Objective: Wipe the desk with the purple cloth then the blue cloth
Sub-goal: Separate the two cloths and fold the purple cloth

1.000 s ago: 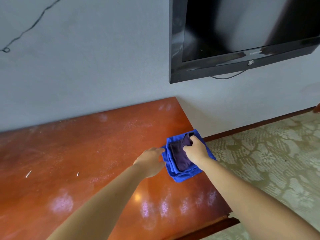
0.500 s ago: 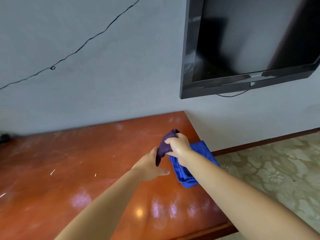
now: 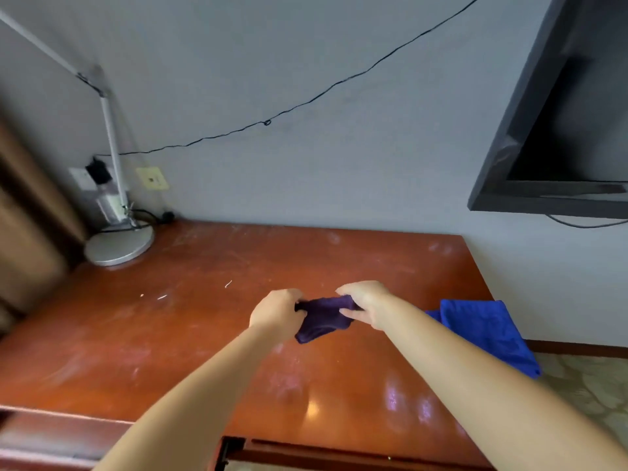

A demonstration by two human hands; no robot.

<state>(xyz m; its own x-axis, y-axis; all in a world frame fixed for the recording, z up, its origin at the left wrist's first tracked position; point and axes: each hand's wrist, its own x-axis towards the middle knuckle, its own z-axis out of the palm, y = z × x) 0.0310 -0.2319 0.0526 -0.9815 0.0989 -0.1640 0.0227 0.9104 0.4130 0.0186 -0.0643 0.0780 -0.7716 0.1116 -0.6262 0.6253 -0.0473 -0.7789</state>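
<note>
Grip status: left hand (image 3: 277, 311) and right hand (image 3: 365, 305) each pinch an end of the purple cloth (image 3: 323, 317), held bunched above the counter (image 3: 170, 334). Risk — a sweep rightward may push the blue cloth (image 3: 489, 331), overhanging the counter's right edge, off.

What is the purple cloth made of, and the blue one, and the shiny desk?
The purple cloth looks like soft, thin fabric, since it bunches and droops between the left hand and right hand. The blue cloth seems thicker and fuzzy, maybe microfibre. The desk looks like varnished reddish wood or veneer: it is glossy and mirrors light spots.
</note>
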